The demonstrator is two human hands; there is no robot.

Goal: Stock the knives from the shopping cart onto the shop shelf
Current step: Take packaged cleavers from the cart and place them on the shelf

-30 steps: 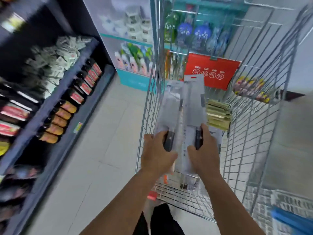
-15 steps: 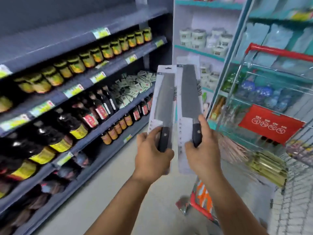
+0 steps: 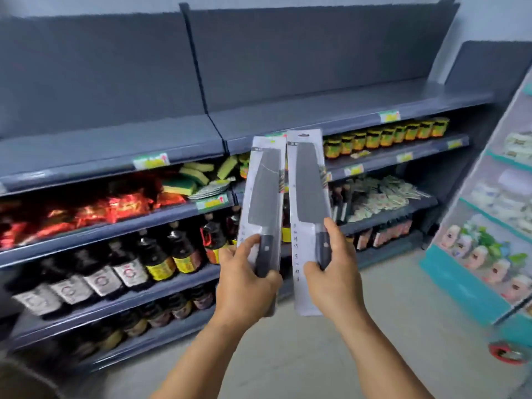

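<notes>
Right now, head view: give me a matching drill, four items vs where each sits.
Items:
1. packaged knife on the left
2. packaged knife on the right
3. sponges
4. dark bottles

Places:
A. gripped at the handle by the right hand
B. shelf level just under the bare top shelf
C. gripped at the handle by the left hand
D. shelf level below the red packets

Pairs: 1-C, 2-A, 3-B, 4-D
</notes>
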